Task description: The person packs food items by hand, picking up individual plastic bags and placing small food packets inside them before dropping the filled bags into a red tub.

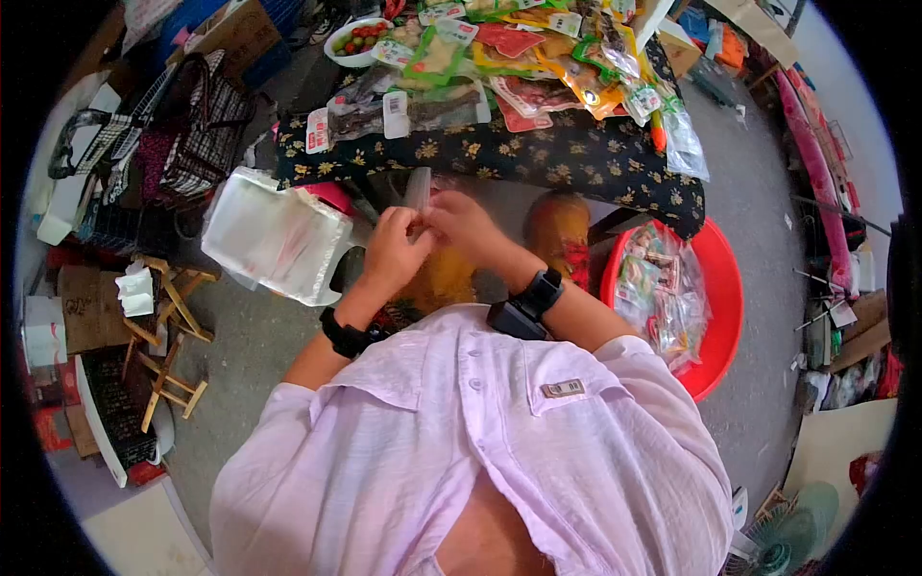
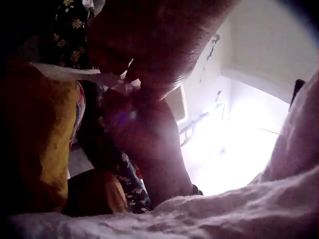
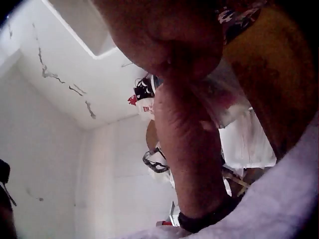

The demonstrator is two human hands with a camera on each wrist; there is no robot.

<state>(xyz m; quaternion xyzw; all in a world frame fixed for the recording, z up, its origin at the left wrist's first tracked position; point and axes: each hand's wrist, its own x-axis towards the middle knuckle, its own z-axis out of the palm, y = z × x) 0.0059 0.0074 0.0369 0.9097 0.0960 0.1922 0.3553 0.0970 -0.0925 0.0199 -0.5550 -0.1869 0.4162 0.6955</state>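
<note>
A thin clear plastic bag (image 1: 418,188) stands up from between my two hands, just in front of the table's near edge. My left hand (image 1: 394,252) pinches it with curled fingers. Meeting it from the right, my right hand (image 1: 463,227) grips the bag's edge, with the fingertips of both hands close together. From the left wrist, a pale translucent strip of the bag (image 2: 79,73) runs out from between the hands. The right wrist view shows the see-through plastic (image 3: 227,102) hanging beside the left hand (image 3: 187,124). The fingers themselves hide the pinched part.
A flowered cloth (image 1: 567,158) covers the table, piled with food packets (image 1: 509,58) and a bowl of small fruits (image 1: 355,40). To the left stands a white foam box (image 1: 279,235) lined with plastic. A red basin (image 1: 720,307) at right holds bagged packets. Wooden stools (image 1: 173,336) stand far left.
</note>
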